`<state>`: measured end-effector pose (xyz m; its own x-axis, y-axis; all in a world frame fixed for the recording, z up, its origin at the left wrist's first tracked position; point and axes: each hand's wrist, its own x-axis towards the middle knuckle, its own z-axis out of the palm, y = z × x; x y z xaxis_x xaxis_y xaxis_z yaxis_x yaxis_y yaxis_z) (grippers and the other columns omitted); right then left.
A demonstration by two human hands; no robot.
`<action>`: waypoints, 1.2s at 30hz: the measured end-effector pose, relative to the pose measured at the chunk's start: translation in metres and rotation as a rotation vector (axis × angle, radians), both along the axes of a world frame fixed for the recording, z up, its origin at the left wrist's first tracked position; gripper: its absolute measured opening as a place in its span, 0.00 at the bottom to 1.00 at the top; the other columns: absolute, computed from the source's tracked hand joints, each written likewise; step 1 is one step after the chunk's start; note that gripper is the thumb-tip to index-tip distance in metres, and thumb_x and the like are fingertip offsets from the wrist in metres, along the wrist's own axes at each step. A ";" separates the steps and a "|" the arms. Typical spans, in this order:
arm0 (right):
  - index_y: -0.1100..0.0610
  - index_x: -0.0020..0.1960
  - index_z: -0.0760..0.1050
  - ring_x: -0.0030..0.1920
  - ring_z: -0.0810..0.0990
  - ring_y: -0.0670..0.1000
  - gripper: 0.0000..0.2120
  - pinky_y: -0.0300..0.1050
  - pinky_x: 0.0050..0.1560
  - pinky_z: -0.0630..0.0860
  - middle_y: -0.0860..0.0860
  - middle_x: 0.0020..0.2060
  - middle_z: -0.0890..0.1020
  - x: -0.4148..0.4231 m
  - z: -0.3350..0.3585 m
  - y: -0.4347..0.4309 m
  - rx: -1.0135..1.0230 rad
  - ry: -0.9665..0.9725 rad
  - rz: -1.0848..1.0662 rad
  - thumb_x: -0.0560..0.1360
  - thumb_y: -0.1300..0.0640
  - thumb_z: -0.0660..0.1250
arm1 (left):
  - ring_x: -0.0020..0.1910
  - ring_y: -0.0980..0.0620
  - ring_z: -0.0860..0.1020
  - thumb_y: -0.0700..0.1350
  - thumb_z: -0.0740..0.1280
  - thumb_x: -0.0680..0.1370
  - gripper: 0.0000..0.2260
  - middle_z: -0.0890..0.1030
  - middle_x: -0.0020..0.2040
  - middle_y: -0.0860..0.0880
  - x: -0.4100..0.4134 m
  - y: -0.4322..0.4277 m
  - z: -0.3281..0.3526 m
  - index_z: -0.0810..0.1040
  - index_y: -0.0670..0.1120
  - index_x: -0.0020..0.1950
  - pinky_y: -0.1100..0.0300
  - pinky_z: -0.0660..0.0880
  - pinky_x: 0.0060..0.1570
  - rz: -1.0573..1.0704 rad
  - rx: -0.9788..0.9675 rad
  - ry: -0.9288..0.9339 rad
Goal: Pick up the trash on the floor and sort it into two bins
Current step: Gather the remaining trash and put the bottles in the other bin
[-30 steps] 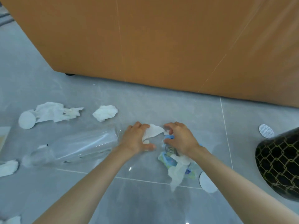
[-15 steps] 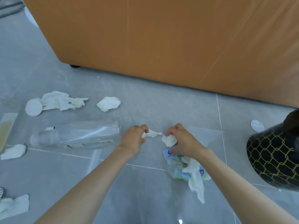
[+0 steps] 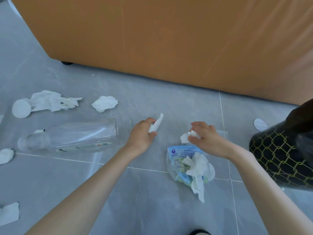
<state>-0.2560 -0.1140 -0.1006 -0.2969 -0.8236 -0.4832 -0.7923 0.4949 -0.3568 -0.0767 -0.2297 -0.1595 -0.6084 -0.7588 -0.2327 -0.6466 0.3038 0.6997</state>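
White tissue strip (image 3: 157, 123) leaves floor (image 3: 152, 200) in our left hand (image 3: 142, 135), wad (image 3: 185, 138) in right hand (image 3: 205, 139); each grip pinching, hands now drawn apart, binning next, we judge.

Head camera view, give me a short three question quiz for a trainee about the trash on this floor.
1. True or false: the clear bottle stands upright.
2. What does the left hand pinch, and what does the right hand hold?
3. Nearest the blue wrapper is: A the right hand, B the left hand, C the clear bottle.
Key: 1 false, it lies on its side; 2 a tissue scrap and a crumpled tissue; 3 A.
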 end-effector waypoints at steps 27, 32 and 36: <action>0.64 0.49 0.68 0.42 0.73 0.52 0.07 0.34 0.33 0.65 0.57 0.45 0.73 -0.014 -0.039 0.109 -0.380 -0.109 -0.601 0.73 0.68 0.64 | 0.50 0.45 0.76 0.45 0.73 0.69 0.19 0.78 0.54 0.47 -0.041 0.070 -0.015 0.73 0.46 0.57 0.57 0.71 0.46 -0.474 0.075 -0.276; 0.61 0.58 0.64 0.53 0.72 0.53 0.20 0.36 0.47 0.66 0.54 0.53 0.67 -0.004 -0.064 0.130 -0.171 -0.220 -0.482 0.69 0.69 0.66 | 0.53 0.43 0.77 0.44 0.72 0.70 0.14 0.79 0.53 0.44 -0.052 0.063 -0.011 0.76 0.44 0.54 0.58 0.70 0.45 -0.450 -0.020 -0.398; 0.60 0.54 0.66 0.53 0.71 0.55 0.19 0.40 0.48 0.65 0.51 0.51 0.66 0.000 -0.075 0.128 -0.190 -0.074 -0.403 0.68 0.63 0.71 | 0.55 0.42 0.77 0.45 0.70 0.72 0.14 0.79 0.55 0.42 -0.055 0.042 -0.005 0.76 0.43 0.56 0.57 0.70 0.47 -0.380 -0.087 -0.447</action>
